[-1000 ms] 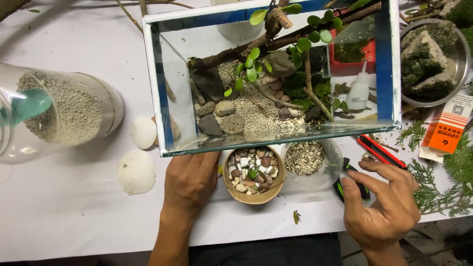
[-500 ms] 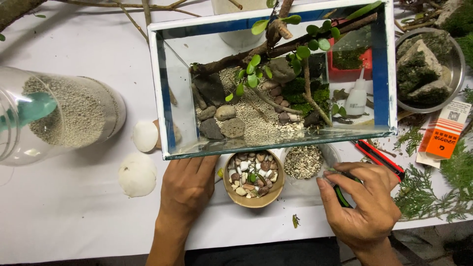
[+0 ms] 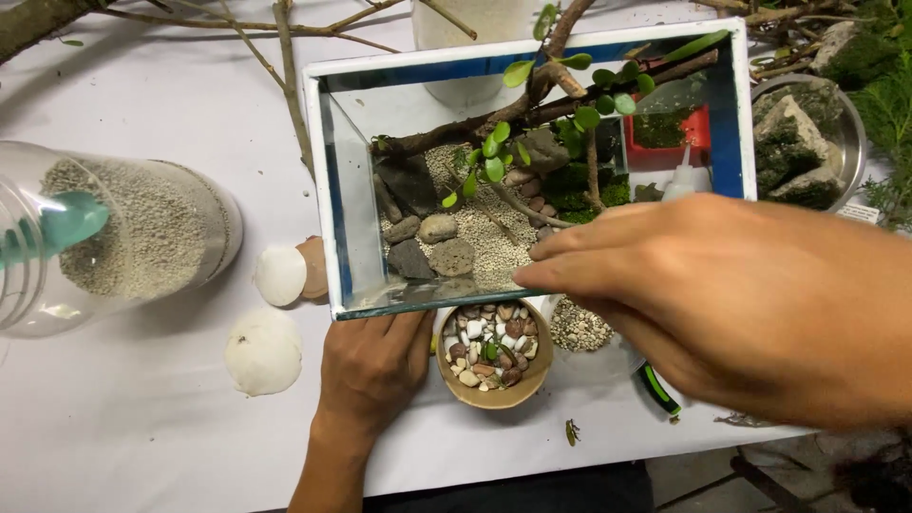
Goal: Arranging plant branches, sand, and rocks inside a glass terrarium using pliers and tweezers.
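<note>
- While the white counter carries everything, the glass tank stands at its middle, with a branch, stones, moss and pale gravel arranged inside.
- At my far left a clear jar of sand lies on its side, well apart from the tank.
- My right hand hovers close to the camera over the tank's near right corner. Its fingers are stretched out and close together, and I see nothing held in them.
- My left hand lies flat on the counter, empty, fingertips against the tank's near wall, steadying it as I judge.
- Just beside that hand sits a brown bowl of mixed pebbles, touching a clear cup of fine gravel.
- I judge this as arranging the tank's contents. Reaching inside calls for passing the rim and leafy branch without knocking them.
</note>
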